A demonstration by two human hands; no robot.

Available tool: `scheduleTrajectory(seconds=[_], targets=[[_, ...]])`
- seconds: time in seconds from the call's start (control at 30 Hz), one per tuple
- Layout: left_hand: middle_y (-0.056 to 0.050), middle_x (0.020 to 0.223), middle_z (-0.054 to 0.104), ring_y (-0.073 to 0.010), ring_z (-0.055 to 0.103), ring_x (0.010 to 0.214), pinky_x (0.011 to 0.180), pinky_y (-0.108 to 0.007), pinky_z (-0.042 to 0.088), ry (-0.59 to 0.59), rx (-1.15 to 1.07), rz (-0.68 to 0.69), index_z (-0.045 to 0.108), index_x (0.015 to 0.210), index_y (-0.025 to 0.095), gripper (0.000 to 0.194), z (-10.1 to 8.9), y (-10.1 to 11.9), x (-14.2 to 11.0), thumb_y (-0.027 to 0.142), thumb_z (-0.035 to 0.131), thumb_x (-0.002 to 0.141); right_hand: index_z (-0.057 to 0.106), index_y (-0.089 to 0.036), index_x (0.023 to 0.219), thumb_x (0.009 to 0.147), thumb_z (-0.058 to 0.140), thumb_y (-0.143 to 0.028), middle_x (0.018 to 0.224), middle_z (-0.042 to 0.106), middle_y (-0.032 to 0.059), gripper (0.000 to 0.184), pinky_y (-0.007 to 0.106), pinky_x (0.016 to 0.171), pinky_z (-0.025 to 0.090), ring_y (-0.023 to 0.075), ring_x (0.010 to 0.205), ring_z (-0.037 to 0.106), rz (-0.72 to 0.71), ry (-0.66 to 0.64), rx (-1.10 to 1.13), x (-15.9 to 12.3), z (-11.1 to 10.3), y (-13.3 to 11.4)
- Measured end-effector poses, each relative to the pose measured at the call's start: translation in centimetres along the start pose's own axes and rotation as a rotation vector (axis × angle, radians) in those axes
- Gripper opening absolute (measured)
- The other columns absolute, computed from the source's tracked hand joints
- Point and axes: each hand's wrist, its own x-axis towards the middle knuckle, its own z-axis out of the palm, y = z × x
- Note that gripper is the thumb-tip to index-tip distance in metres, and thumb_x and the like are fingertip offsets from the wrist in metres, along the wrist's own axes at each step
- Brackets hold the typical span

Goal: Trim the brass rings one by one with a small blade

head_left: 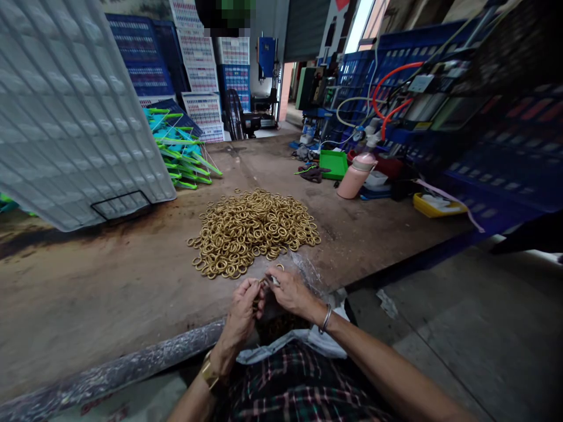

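A broad heap of brass-coloured rings lies on the worktable. At the table's front edge, my left hand is closed, pinching a small brass ring between thumb and fingers. My right hand meets it from the right, its fingers pressed together around something small and greyish that I cannot make out. One loose ring shows just beyond the right fingertips. Both hands are held in front of the pile, close to each other.
A pale ribbed plastic panel stands at the left, beside bright green and turquoise pieces. A pink bottle, a green tray and a yellow tray sit at the right. Stacked crates stand behind.
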Motion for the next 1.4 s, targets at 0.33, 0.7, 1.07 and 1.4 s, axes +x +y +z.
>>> scheduleTrajectory(seconds=[0.33,0.7,1.07,1.4], targets=[[0.006,0.056,0.048,-0.0039,0.039,0.040,0.035,-0.014,0.026,0.041,0.125,0.068,0.049,0.074,0.018,0.034,-0.6,-1.1,0.1,0.050,0.059,0.071,0.053,-0.018,0.094,0.074,0.038,-0.012,0.077,0.062,0.0045,0.026,0.025,0.059,0.028,0.0147,0.066,0.052,-0.031,-0.132,-0.172,-0.5,0.2,-0.8],[0.006,0.049,0.044,-0.0035,0.035,0.037,0.035,-0.015,0.024,-0.080,0.204,-0.009,0.049,0.065,0.017,0.033,-0.2,-0.5,-2.4,0.047,0.059,0.072,0.053,-0.015,0.101,0.078,0.036,-0.008,0.089,0.065,0.0112,0.029,0.026,0.062,0.033,0.0191,0.076,0.059,0.180,-0.119,-0.354,0.4,0.0,0.5],[-0.004,0.058,0.058,-0.0057,0.049,0.041,0.032,-0.012,0.028,-0.020,-0.224,-0.678,0.061,0.074,0.007,0.016,-1.5,-3.4,-4.3,0.023,0.064,0.072,0.050,-0.020,0.105,0.085,0.044,-0.038,0.099,0.060,0.0061,0.027,0.025,0.067,0.034,0.0184,0.085,0.056,0.175,0.057,-0.267,0.9,-0.8,3.3],[-0.012,0.078,0.061,-0.0182,0.065,0.070,0.057,-0.027,0.056,0.322,-0.509,-0.676,0.050,0.073,0.011,0.009,-1.0,-6.2,-3.5,0.005,0.050,0.080,0.045,-0.018,0.110,0.086,0.041,-0.033,0.105,0.051,0.0087,0.028,0.029,0.069,0.034,0.0206,0.085,0.050,0.162,0.046,-0.319,-0.1,-0.1,2.7]])
